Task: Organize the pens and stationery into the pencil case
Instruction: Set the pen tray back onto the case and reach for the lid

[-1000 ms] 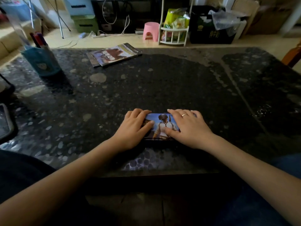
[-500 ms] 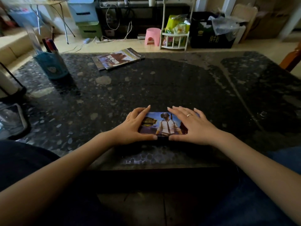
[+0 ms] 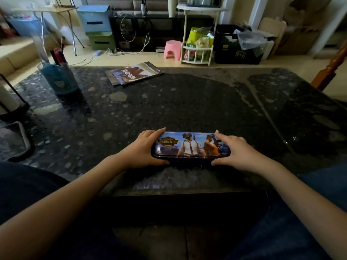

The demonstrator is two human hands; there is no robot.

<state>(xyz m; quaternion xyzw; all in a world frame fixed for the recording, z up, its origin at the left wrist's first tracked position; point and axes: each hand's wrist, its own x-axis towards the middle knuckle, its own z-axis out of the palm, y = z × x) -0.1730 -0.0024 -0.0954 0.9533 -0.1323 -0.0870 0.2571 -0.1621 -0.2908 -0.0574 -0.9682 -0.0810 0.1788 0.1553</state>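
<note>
A long pencil case (image 3: 191,145) with a printed game picture on its lid lies closed on the dark speckled table (image 3: 169,109), near the front edge. My left hand (image 3: 144,149) grips its left end, thumb under the front edge and fingers behind. My right hand (image 3: 236,151) grips the right end the same way. Far left on the table stands a blue pen holder (image 3: 60,77) with several pens (image 3: 58,56) and a clear ruler sticking out of it.
A booklet (image 3: 134,73) lies at the far middle of the table. A dark tablet-like object (image 3: 13,139) and a black stand (image 3: 11,102) sit at the left edge. Beyond the table are a pink stool (image 3: 171,48), a white rack and boxes on the floor.
Both hands slid apart from the lid's middle to the ends of the case, uncovering the whole picture. The view tilted up slightly.
</note>
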